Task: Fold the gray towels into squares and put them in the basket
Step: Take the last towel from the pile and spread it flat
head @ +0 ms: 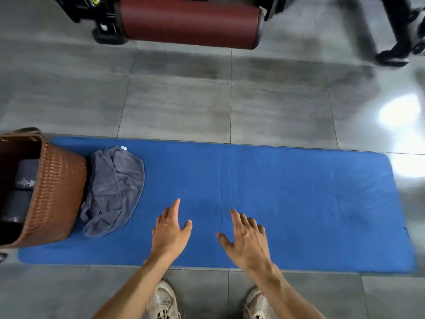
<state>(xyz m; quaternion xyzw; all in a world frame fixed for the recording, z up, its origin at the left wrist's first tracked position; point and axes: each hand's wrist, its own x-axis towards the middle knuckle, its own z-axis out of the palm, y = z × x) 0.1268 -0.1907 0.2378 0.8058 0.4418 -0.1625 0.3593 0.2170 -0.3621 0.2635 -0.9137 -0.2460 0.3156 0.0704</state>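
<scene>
A crumpled gray towel (115, 189) lies on the left part of a blue mat (299, 203), right beside a brown woven basket (57, 192) at the mat's left end. Dark folded towels (24, 180) sit inside the basket. My left hand (171, 229) hovers over the mat's near middle, fingers straight and holding nothing, to the right of the crumpled towel. Over the mat a little further right is my right hand (247, 238), fingers spread and empty.
The mat lies on a gray tiled floor (184, 100). A dark red padded bench (190, 21) with black frame stands at the back. Black equipment legs (395, 49) are at the back right. My two shoes (164, 302) stand at the mat's near edge.
</scene>
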